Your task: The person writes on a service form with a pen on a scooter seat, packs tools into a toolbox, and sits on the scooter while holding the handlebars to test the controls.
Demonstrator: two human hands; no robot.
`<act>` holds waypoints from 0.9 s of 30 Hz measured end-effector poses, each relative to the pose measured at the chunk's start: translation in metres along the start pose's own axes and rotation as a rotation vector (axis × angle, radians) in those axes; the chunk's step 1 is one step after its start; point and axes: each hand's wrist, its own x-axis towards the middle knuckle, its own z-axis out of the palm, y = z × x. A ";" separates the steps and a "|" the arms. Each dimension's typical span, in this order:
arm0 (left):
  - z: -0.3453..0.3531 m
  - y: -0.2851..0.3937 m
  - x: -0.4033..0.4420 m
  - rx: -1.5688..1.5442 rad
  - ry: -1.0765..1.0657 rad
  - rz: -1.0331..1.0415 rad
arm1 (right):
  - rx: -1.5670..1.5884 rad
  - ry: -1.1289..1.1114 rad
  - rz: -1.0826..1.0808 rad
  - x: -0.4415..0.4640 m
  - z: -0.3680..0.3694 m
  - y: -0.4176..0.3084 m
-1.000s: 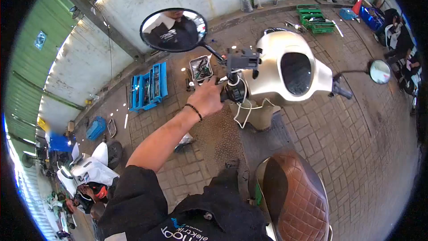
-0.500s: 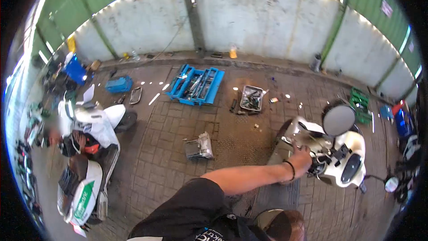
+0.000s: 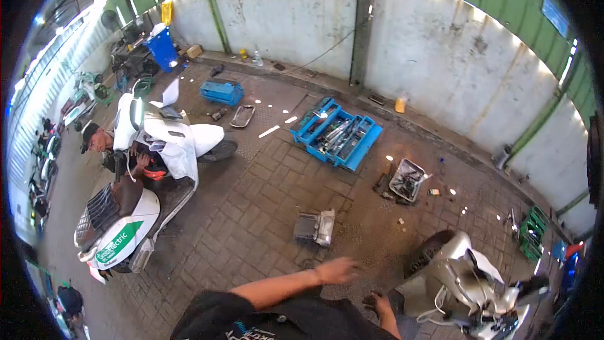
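My left hand [image 3: 340,271] is out over the brick paving in front of me, smeared by motion, so its fingers do not show clearly. To its right and lower, my right hand [image 3: 377,304] is beside the cream scooter [image 3: 443,274], fingers partly spread with nothing visible in them. A white cable [image 3: 434,310] hangs over that scooter's body near its handlebar. On the ground beyond my left hand lies a grey metal box-like part [image 3: 316,227]. Neither hand visibly touches it.
An open blue toolbox [image 3: 340,135] full of tools and a metal tray [image 3: 408,179] of small parts lie ahead. At left, a person [image 3: 100,141] crouches behind a white scooter [image 3: 135,220]. A green crate [image 3: 533,230] stands right, with a wall [image 3: 296,19] behind.
My left hand has let go of the cream scooter's front and swung left and toward me. My right hand has come into view. The view has turned left.
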 end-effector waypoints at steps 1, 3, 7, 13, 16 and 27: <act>-0.001 -0.071 -0.031 0.163 0.008 -0.107 | -0.033 0.109 0.083 0.045 -0.019 0.038; -0.044 -0.125 -0.100 0.328 -0.076 -0.544 | -0.128 0.199 0.204 0.072 -0.026 0.019; -0.098 -0.186 -0.175 0.079 0.017 -1.116 | -0.312 0.124 0.204 0.127 0.018 -0.102; -0.163 -0.234 -0.139 -0.147 0.318 -1.194 | -0.504 -0.039 0.074 0.245 0.116 -0.279; -0.194 -0.258 -0.099 -0.247 0.471 -1.269 | -0.572 -0.100 0.034 0.323 0.143 -0.361; -0.287 -0.351 0.061 -0.298 0.331 -1.472 | -0.398 0.211 0.142 0.507 0.097 -0.530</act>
